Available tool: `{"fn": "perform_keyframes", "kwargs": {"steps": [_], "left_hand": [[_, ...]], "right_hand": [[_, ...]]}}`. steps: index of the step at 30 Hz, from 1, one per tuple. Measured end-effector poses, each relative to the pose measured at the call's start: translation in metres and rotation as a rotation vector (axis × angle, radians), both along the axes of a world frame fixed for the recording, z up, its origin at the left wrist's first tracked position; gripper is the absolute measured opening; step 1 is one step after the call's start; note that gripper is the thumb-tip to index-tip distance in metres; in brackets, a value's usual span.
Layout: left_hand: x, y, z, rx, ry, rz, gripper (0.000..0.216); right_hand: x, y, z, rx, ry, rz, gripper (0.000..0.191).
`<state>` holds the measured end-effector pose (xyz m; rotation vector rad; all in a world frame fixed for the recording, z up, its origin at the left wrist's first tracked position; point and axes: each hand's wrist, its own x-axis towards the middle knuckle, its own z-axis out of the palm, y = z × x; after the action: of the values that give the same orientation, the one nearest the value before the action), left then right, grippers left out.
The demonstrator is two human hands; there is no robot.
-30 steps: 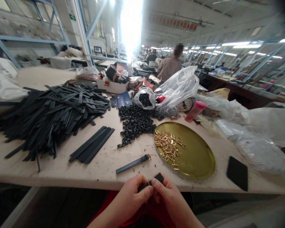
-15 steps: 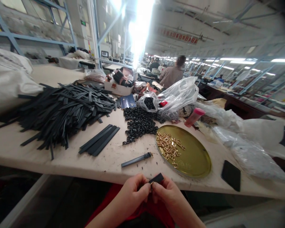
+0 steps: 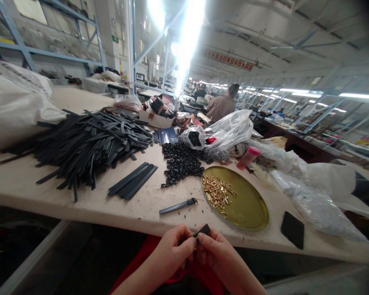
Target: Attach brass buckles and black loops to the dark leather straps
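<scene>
Just off the table's front edge, my left hand [image 3: 178, 247] and my right hand [image 3: 212, 245] come together, both closed on one short black strap [image 3: 203, 230]. A bit of gold metal shows by the fingertips, though most of it is hidden. Beyond the hands, a finished-looking strap [image 3: 178, 206] with a gold buckle lies on the table. To its right sits a round gold tray [image 3: 249, 209] with a heap of gold buckles [image 3: 217, 190] at its left side. Behind are many small black loops [image 3: 183, 162].
A big pile of black strips [image 3: 89, 143] covers the left of the table [image 3: 104, 213], with several strips [image 3: 133, 180] laid together in front. A phone [image 3: 292, 230], a pink-capped container [image 3: 248, 157] and plastic bags [image 3: 313, 200] are at the right. A person [image 3: 223, 104] sits farther back.
The view has shifted slightly. Both hands stay together on the strap; the right thumb now lies farther over it, and less gold metal shows.
</scene>
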<state>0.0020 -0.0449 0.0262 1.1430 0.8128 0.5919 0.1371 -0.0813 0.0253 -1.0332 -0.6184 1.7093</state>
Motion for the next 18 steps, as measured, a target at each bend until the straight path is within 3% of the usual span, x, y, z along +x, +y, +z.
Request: {"fn": "perform_keyframes", "kwargs": {"steps": [5,11,18], "left_hand": [[-0.003,-0.004,-0.007,0.027,-0.005,-0.009,0.016],[-0.01,-0.007,-0.007,0.19,0.105,0.017,0.01],[-0.016,-0.009,0.002,0.096,0.053,0.065,0.007]], "right_hand": [[-0.007,-0.006,0.0,0.055,-0.024,-0.023,0.023],[-0.013,-0.008,-0.003,0.074,-0.058,-0.021,0.025],[-0.018,-0.008,0.001,-0.001,-0.077,-0.049,0.029]]}}
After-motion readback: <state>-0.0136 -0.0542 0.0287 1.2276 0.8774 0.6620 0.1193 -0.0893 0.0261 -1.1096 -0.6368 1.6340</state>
